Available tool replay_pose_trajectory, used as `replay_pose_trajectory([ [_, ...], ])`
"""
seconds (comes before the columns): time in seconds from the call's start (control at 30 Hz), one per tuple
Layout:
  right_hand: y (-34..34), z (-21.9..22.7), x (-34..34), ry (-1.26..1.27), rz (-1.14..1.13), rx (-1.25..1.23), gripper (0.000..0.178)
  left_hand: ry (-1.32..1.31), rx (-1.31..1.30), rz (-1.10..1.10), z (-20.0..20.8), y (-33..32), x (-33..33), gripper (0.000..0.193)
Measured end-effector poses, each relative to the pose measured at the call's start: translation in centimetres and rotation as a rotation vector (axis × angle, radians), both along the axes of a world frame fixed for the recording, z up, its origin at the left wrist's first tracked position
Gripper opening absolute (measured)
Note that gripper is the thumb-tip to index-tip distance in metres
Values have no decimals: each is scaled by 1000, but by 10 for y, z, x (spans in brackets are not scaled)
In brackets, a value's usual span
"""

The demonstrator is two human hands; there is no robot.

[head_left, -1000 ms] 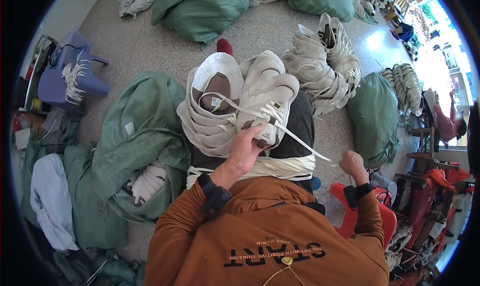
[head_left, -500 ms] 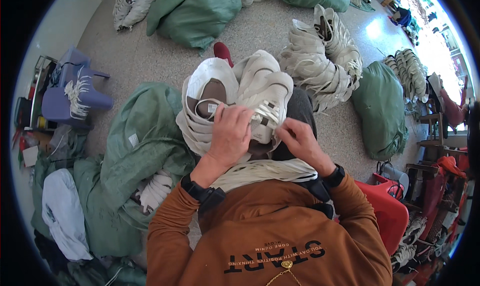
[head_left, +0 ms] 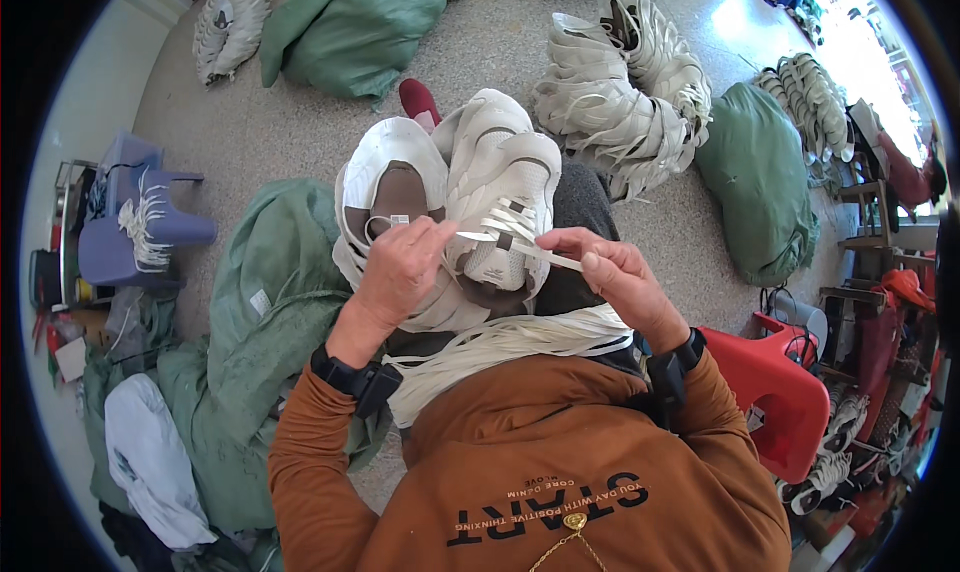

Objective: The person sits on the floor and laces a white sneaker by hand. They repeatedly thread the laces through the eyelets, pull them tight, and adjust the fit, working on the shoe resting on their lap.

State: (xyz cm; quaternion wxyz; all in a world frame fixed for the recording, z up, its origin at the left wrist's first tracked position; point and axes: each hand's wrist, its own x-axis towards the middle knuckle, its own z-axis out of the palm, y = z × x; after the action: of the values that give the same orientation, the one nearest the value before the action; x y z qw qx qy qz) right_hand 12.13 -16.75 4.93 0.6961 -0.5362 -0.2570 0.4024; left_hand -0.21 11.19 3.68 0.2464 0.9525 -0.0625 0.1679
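Observation:
A cream sneaker (head_left: 505, 167) rests on my lap, its toe pointing away from me. A flat white shoelace (head_left: 553, 258) crosses its tongue and eyelets. My left hand (head_left: 402, 270) is closed on the lace at the shoe's left side. At the right side, my right hand (head_left: 618, 280) pinches the lace between thumb and fingers, and a strip stretches from it to the eyelets. Left of this sneaker lies another cream sneaker (head_left: 395, 142) with a brown insole, on a stack of more shoes. A bundle of loose white laces (head_left: 510, 352) lies across my lap.
Green sacks (head_left: 275, 262) stand at my left, with another green sack (head_left: 760, 182) at the right. Strung-together sneakers (head_left: 620, 102) lie on the floor ahead. A purple stool (head_left: 150, 227) holds white laces. A red plastic chair (head_left: 780, 402) is close to my right elbow.
My hands have moved apart. The right hand has drawn a length of lace out to the right, and the left has shifted left. The view has shifted slightly.

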Motion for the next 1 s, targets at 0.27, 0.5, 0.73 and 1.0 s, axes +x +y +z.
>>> replay_pose_trajectory([
  [0.27,-32,-22,12,533,-157,415,47,45,332,113,4,77,-38,30],
  [0.5,-95,-30,32,756,-466,600,40,103,371,316,3,136,-77,22],
  [0.73,-182,-56,57,656,-698,456,34,-8,-60,247,28,12,-47,13],
  [1.0,-218,-65,78,423,-862,123,24,212,-489,143,-21,-108,-3,18],
])
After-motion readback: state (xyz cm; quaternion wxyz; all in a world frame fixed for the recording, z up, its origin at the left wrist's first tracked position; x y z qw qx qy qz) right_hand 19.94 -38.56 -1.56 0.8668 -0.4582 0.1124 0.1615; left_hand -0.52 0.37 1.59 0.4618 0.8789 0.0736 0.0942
